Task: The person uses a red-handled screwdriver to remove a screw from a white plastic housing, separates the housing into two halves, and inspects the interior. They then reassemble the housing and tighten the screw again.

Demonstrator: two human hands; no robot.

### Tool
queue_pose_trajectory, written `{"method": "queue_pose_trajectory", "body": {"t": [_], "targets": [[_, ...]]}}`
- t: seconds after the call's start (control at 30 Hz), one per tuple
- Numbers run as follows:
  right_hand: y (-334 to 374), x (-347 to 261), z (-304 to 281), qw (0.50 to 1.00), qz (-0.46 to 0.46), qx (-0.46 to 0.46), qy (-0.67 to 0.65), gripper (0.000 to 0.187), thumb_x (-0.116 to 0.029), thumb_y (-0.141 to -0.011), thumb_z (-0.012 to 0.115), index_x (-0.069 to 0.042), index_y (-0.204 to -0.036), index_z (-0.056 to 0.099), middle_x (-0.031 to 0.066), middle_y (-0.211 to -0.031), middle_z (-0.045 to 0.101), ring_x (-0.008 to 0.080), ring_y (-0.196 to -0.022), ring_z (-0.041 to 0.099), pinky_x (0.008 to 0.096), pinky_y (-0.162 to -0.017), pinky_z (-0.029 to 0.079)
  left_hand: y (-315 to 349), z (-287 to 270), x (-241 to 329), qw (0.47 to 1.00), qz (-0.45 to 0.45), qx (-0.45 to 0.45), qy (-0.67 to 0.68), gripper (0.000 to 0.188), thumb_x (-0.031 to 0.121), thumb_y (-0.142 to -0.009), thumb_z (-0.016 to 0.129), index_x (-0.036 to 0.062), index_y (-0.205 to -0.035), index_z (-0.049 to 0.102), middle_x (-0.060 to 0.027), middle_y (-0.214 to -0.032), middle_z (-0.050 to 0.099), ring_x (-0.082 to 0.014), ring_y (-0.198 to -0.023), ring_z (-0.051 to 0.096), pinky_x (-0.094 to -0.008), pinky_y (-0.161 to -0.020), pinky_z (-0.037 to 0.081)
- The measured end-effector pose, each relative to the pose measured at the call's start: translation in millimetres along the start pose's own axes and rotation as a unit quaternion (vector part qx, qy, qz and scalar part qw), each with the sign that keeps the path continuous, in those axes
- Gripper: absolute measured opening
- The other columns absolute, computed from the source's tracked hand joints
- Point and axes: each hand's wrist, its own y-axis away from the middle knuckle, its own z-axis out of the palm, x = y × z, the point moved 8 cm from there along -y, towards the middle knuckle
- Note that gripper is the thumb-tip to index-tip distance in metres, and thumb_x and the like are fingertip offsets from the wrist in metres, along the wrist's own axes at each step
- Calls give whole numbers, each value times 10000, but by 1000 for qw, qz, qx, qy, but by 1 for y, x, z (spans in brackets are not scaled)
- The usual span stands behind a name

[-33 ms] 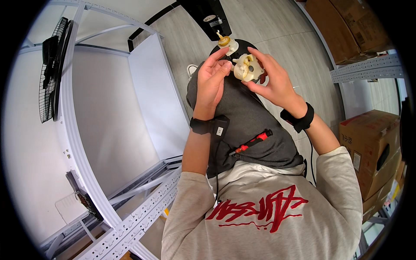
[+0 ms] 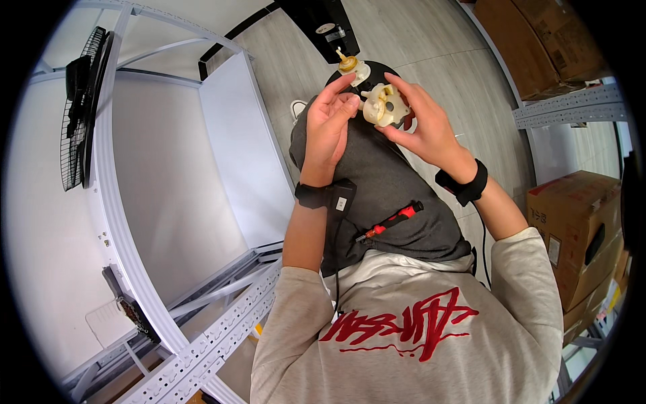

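Note:
A cream plastic housing [image 2: 381,108] with a round hole and a lobed rim is held up beyond my knees. My right hand [image 2: 425,124] grips it from the right, between thumb and fingertips. At its left side is my left hand [image 2: 328,122], thumb pressed against the curled fingers beside a short stub of the housing. What lies in that pinch is too small to make out. Just past my left fingertips, a second cream plastic part [image 2: 360,71] with a yellowish disc and stem rests on a round black surface [image 2: 385,70].
A red-and-black screwdriver [image 2: 393,220] lies across my lap. White metal shelving [image 2: 128,222] with a black wire fan guard [image 2: 84,111] stands at the left. Cardboard boxes [image 2: 572,229] fill racks on the right. A black stand [image 2: 319,27] is on the tiled floor ahead.

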Motion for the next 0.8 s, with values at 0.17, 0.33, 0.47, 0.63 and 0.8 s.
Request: {"method": "queue_pose_trajectory", "body": {"t": [0.17, 0.33, 0.47, 0.63, 0.8], "targets": [[1, 2, 0, 999, -29, 1, 38, 705, -223, -714, 823, -51, -1314, 497, 117, -1045, 625, 212, -751, 623, 282, -632, 526, 0, 0, 1, 1000, 4, 7, -2, 430, 20, -904, 608, -52, -1314, 501, -75, -1175, 538, -94, -915, 538, -240, -800, 432], [2, 4, 0, 999, 3, -19, 26, 695, -267, -683, 854, -21, -1253, 541, 128, -1016, 652, 210, -759, 633, 289, -636, 532, 0, 1, 2, 1000, 13, 4, 3, 445, -10, -890, 608, -57, -1317, 493, -79, -1176, 538, -104, -945, 546, -252, -858, 443], [3, -2, -1, 1000, -6, -17, 16, 699, -271, -678, 857, -16, -1248, 543, 123, -989, 656, 200, -742, 629, 289, -612, 524, -1, 1, 2, 1000, 15, 2, 7, 453, -28, -885, 603, -56, -1322, 485, -86, -1183, 535, -116, -978, 553, -271, -926, 444], [4, -3, -1, 1000, -15, -3, 20, 694, -272, -679, 858, -17, -1245, 547, 115, -987, 656, 191, -735, 620, 282, -620, 513, -1, 2, 2, 1000, 18, 2, 8, 435, -29, -895, 591, -52, -1317, 489, -82, -1165, 548, -117, -984, 553, -268, -920, 446], [5, 1, -4, 999, 2, 34, 9, 670, -279, -680, 858, -19, -1223, 562, 97, -970, 658, 173, -744, 611, 277, -637, 510, 0, -1, 0, 1000, -9, 15, -14, 385, 15, -928, 561, -51, -1303, 504, -71, -1109, 573, -108, -961, 551, -241, -847, 443]]}}
